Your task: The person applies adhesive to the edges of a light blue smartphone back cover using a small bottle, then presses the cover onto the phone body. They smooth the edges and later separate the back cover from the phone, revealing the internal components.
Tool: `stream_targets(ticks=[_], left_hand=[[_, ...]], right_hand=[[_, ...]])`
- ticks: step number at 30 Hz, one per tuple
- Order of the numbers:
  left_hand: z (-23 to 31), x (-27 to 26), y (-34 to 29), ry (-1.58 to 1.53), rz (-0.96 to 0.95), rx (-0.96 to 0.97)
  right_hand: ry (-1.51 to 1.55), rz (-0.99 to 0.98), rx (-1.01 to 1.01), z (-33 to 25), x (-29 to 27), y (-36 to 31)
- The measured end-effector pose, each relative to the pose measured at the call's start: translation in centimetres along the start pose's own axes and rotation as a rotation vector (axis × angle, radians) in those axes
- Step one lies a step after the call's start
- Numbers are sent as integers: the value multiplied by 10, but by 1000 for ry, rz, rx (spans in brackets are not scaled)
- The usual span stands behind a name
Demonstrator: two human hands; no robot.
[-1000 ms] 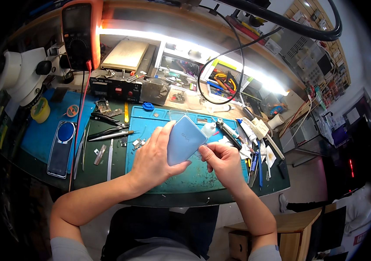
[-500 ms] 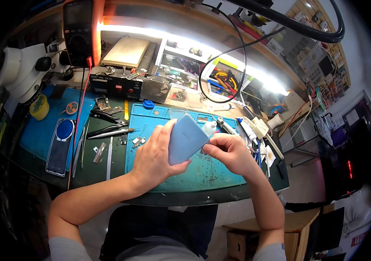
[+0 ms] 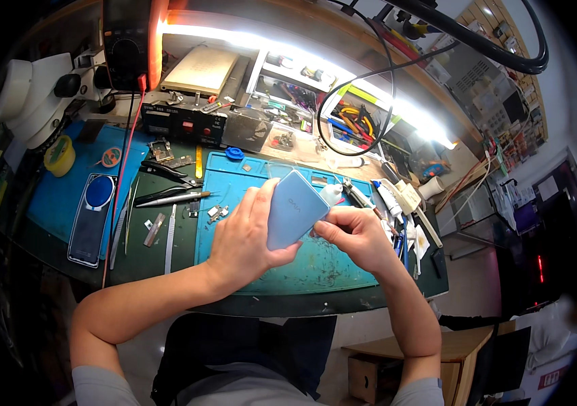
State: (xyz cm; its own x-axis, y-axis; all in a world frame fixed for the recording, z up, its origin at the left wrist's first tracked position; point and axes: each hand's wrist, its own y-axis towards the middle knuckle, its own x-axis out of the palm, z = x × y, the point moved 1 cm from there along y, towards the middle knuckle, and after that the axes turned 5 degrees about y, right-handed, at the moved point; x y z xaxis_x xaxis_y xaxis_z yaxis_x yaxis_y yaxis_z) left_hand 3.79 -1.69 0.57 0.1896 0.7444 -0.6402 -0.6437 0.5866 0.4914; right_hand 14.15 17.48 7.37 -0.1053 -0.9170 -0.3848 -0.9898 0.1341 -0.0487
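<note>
A light blue smartphone (image 3: pixel 295 211) is tilted above the work mat, its plain back facing up. My left hand (image 3: pixel 244 233) wraps round its left side, with the thumb along the lower edge. At the phone's lower right edge, my right hand (image 3: pixel 353 235) is closed in a pinch, thumb against forefinger. Whatever may be between those fingertips is hidden. Beneath both hands lies the blue repair mat (image 3: pixel 295 281). Just behind the phone stands a small white bottle (image 3: pixel 332 193).
Pliers (image 3: pixel 166 177), tweezers and a scalpel-like tool (image 3: pixel 170 240) lie left of the mat. Farther left are another phone back (image 3: pixel 87 230), a yellow tub (image 3: pixel 59 155) and a white microscope (image 3: pixel 31 101). Tubes and brushes (image 3: pixel 390 199) crowd the right. A black cable (image 3: pixel 319 111) loops overhead.
The whole view has shifted slightly. The phone has turned a little in my left hand, and my right hand remains pinched at its edge.
</note>
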Motion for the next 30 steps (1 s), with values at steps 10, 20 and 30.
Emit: stream_targets(ticks=[10, 20, 30], left_hand=[[1, -1, 1, -9, -5, -1], [1, 1, 1, -14, 9, 19], [1, 2, 0, 3, -16, 10]], right_hand=[[17, -19, -9, 5, 5, -1], [82, 22, -13, 5, 14, -4], [111, -6, 79, 15, 17, -7]])
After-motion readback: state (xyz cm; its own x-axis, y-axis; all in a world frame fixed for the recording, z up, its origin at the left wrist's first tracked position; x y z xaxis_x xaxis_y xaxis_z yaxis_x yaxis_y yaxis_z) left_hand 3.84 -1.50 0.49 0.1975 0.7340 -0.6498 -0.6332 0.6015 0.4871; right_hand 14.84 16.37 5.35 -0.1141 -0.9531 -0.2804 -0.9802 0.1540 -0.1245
